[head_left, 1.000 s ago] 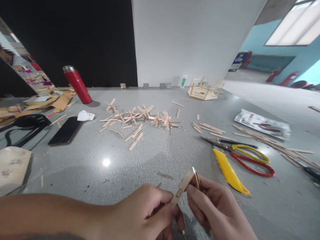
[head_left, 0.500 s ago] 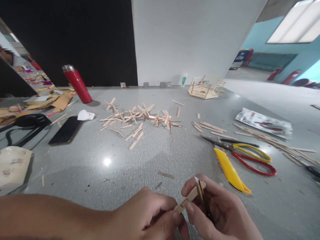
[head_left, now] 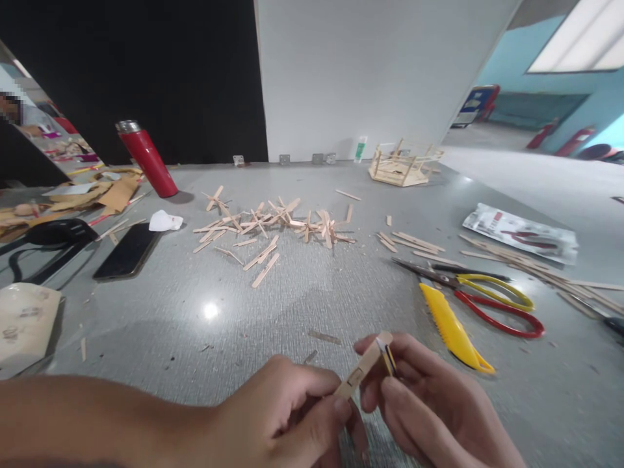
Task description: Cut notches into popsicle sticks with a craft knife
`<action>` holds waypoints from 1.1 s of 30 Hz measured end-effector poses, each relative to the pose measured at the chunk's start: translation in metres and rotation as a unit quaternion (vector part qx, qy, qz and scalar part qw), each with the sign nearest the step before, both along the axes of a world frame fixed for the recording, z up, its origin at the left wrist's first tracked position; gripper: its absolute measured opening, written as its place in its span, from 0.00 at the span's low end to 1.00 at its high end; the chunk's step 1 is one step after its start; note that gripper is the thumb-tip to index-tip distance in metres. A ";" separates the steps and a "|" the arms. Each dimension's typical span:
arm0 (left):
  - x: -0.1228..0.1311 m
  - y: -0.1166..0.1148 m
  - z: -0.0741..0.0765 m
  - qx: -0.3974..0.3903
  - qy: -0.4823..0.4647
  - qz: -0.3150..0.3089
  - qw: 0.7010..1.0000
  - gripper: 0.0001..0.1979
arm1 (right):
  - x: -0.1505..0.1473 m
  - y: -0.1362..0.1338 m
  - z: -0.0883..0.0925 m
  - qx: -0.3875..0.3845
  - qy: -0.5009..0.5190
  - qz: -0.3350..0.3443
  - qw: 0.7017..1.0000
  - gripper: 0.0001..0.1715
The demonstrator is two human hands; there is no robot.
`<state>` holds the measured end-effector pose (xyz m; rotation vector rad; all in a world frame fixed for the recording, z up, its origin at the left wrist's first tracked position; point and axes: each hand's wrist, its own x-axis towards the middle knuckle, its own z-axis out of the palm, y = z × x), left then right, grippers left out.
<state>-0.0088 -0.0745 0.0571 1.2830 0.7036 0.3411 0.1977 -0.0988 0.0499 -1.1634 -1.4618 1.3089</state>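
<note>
My left hand (head_left: 297, 409) pinches the lower end of a flat wooden craft stick (head_left: 363, 370) between thumb and forefinger. A small rectangle is marked in dark lines near the stick's middle. In my right hand (head_left: 424, 396) is a slim craft knife (head_left: 390, 359) with a dark and gold body, its pale pointed tip close to the stick's rounded upper end. The fingers hide most of its handle. To the right lie a yellow utility knife (head_left: 451, 325) and scissors (head_left: 468, 286) with one yellow and one red handle loop.
A pile of craft sticks (head_left: 273, 221) lies mid-table, with long thin sticks (head_left: 541, 263) and a silver packet (head_left: 521, 233) at right. A wooden frame model (head_left: 400, 170) and glue tube (head_left: 361, 149) stand behind. Left are a phone (head_left: 127, 252) and a red flask (head_left: 149, 159).
The craft stick has turned more upright. My right thumb has come off its marked middle, and the knife tip now sits nearer the stick's upper end. The view has shifted slightly.
</note>
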 end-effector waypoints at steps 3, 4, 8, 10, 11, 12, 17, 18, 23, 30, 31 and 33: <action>0.001 -0.001 -0.003 -0.009 0.007 0.034 0.999 0.32 | 0.005 0.004 -0.001 0.101 -0.138 -0.065 0.983 0.13; 0.001 0.000 -0.004 -0.004 0.018 0.046 0.999 0.31 | 0.007 0.006 -0.002 0.158 -0.191 -0.073 0.966 0.12; -0.001 0.017 -0.014 0.018 0.086 0.045 0.995 0.22 | 0.022 0.016 -0.013 0.371 -0.361 -0.011 0.856 0.09; -0.003 0.031 -0.022 0.012 0.117 0.011 0.993 0.21 | 0.027 0.020 -0.021 0.399 -0.429 0.036 0.809 0.12; -0.005 0.037 -0.025 0.012 0.135 -0.009 0.991 0.22 | 0.029 0.021 -0.024 0.395 -0.456 0.059 0.795 0.14; -0.006 0.042 -0.028 0.010 0.148 -0.024 0.989 0.21 | 0.030 0.022 -0.027 0.386 -0.474 0.079 0.787 0.15; -0.009 0.053 -0.029 0.004 0.158 -0.067 0.985 0.17 | 0.026 0.024 -0.032 0.410 -0.493 0.109 0.760 0.18; -0.009 0.053 -0.028 -0.001 0.155 -0.070 0.986 0.17 | 0.025 0.024 -0.031 0.424 -0.493 0.108 0.752 0.19; -0.007 0.055 -0.024 -0.014 0.158 -0.077 0.984 0.16 | 0.021 0.023 -0.025 0.498 -0.516 0.097 0.690 0.22; -0.007 0.056 -0.024 -0.007 0.150 -0.080 0.985 0.14 | 0.017 0.020 -0.021 0.554 -0.567 0.071 0.606 0.25; -0.008 0.056 -0.025 -0.005 0.145 -0.081 0.986 0.14 | 0.018 0.020 -0.021 0.560 -0.571 0.074 0.595 0.26; -0.008 0.056 -0.026 -0.001 0.136 -0.081 0.987 0.14 | 0.019 0.021 -0.020 0.569 -0.580 0.087 0.577 0.25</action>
